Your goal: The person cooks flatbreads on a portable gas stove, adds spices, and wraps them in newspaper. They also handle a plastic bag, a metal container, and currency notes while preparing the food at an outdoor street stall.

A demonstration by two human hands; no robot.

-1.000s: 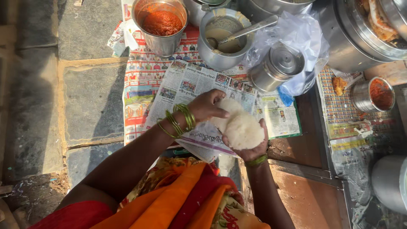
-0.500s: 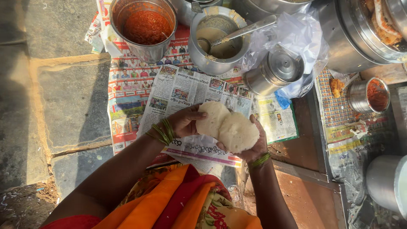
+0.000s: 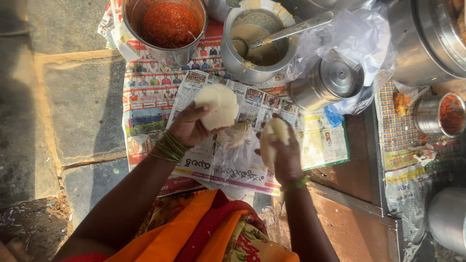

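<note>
the round soft steamed cake (image 3: pixel 217 104) at centre frame is plain white; the second steamed cake (image 3: pixel 273 140) beside it is cream, warmed by sunlight. thin green bangles (image 3: pixel 167 148) ring the wrist left of centre. the steel pot of sauce (image 3: pixel 167 24) at the top shows speckled orange-red. the printed newspaper sheet (image 3: pixel 218 165) is white with multicoloured photo squares. the draped garment (image 3: pixel 194 237) below is orange and red with a floral print.
</note>
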